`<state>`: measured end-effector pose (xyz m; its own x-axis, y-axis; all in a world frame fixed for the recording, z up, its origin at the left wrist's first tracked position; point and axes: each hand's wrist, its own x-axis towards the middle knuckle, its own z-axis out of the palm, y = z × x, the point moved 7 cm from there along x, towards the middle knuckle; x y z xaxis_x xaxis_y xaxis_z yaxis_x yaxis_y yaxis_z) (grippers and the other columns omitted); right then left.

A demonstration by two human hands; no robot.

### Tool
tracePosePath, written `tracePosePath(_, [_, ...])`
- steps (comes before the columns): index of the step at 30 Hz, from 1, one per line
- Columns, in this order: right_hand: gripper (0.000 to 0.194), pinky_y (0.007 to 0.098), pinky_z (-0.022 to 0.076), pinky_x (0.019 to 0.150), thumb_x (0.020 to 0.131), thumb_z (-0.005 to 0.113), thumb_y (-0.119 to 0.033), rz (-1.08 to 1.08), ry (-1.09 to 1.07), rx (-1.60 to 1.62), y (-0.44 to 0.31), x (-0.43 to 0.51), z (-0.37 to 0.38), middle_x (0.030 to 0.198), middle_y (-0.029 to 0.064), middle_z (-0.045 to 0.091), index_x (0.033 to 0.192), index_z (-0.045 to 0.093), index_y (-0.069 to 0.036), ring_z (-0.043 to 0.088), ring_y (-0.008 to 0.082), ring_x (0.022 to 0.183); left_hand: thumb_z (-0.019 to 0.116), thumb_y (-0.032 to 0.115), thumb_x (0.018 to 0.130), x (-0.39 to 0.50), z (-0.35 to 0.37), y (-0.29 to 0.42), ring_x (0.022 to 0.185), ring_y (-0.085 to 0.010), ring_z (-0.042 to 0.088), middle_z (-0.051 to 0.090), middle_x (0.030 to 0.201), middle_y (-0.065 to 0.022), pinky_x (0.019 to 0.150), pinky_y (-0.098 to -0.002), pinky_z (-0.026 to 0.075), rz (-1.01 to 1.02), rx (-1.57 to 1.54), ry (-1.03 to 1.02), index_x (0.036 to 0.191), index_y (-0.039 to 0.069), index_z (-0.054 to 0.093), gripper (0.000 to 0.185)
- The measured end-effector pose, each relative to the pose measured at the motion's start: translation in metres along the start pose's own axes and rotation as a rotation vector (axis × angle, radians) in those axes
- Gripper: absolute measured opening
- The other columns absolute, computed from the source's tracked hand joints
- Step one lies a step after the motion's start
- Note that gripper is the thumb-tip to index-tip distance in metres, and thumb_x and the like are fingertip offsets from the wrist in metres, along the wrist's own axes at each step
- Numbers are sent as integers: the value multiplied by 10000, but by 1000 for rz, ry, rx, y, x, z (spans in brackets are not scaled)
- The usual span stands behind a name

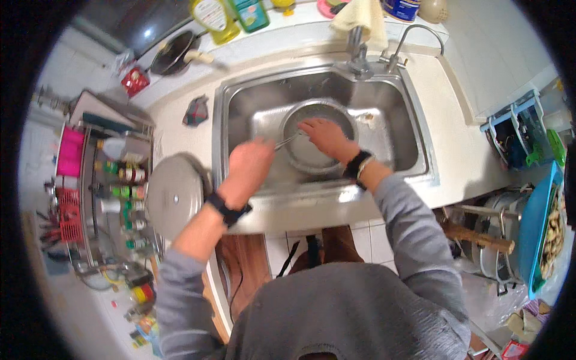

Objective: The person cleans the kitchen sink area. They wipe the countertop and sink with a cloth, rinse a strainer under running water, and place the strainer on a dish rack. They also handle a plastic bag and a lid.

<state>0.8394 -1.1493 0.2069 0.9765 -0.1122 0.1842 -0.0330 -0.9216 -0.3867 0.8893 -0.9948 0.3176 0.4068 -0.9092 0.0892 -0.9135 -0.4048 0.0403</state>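
A stainless steel sink [405, 139] lies before me, with a round metal pan [310, 155] standing in it. My left hand [251, 164] is closed around one end of a thin metal utensil [284, 142], over the left part of the sink. The utensil slants up toward the pan; its exact kind is not clear. Above the pan, my right hand [330, 140] stretches its fingers at the utensil's far end. Whether those fingers grip or only touch it is hidden.
Behind the sink stand a faucet [360, 63] draped with a cloth [360, 20] and a thin curved tap [398, 49]. A round lid [174, 195] and a crumpled cloth [196, 111] are on the left counter. A blue tray [535, 229] of food sits at right.
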Motion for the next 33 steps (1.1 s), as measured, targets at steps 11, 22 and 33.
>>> tracePosePath(11, [403,441,445,886,724,566,-28,79,760,-544,-89,-37,-142,1150,82,603,1113,615,-119,546,307,1089,585,160,800,-65,-71,14,671,-262,605,555,779,-68,545,-385,489,106,-21,456,1006,151,613,208])
tracePosePath(22, [267,448,444,853,748,552,-167,-29,737,-581,-115,-77,-119,1067,72,599,1002,617,-117,532,293,1030,679,140,783,-124,-103,24,728,-277,596,579,835,-86,598,-379,483,211,-196,525,1085,103,650,305])
tracePosePath(33, [198,453,454,720,776,612,-217,112,651,-195,-141,-254,-142,807,83,588,934,592,-100,580,298,823,730,91,671,-113,-123,202,673,-296,589,579,723,-99,598,-392,468,711,-223,206,957,90,684,289])
